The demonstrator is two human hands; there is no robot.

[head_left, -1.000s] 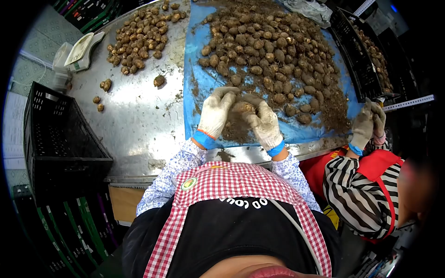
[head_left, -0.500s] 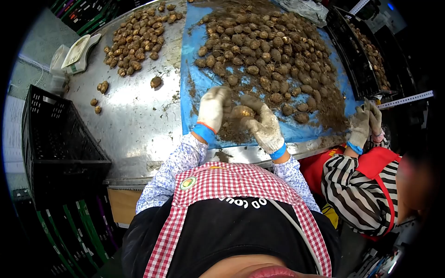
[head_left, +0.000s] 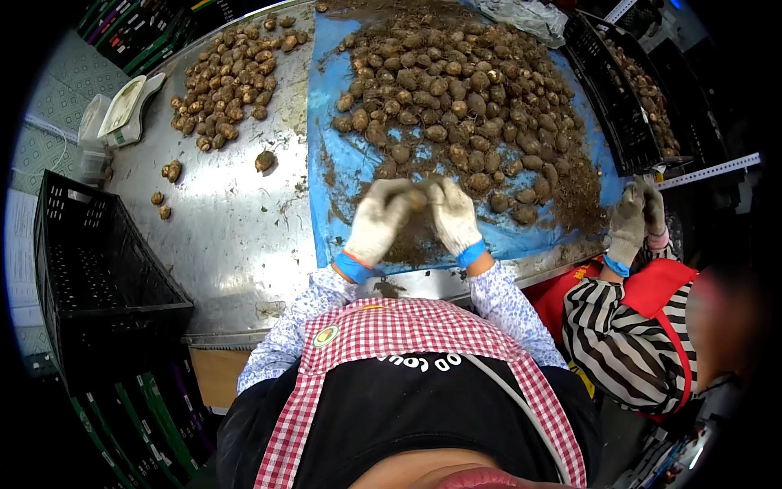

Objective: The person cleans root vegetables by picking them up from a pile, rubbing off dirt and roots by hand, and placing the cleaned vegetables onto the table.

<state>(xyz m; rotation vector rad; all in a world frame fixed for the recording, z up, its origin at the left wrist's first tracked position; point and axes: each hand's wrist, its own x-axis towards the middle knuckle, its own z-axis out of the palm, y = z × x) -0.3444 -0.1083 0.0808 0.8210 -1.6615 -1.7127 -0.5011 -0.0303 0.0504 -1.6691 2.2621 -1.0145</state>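
Note:
Both my hands wear dirty pale gloves with blue bands at the wrists and meet over the near part of the blue sheet. A brown tuber shows between them, partly covered by the fingers. My right hand has its fingers curled round the tuber's right side. My left hand is against its left side, its fingertips blurred by motion. Just beyond lies a large heap of soil-covered tubers. On the bare metal to the left, a smaller pile of cleaner tubers lies near one single tuber.
At the left stands a black crate, below a white scale. Another black crate with tubers is at the back right, beside a clear plastic bag. A co-worker's gloved hands are at the table's right edge.
My hands have come together again round the tuber, which was more exposed in my right hand half a second ago. The whole view has shifted slightly, moving the table's contents left.

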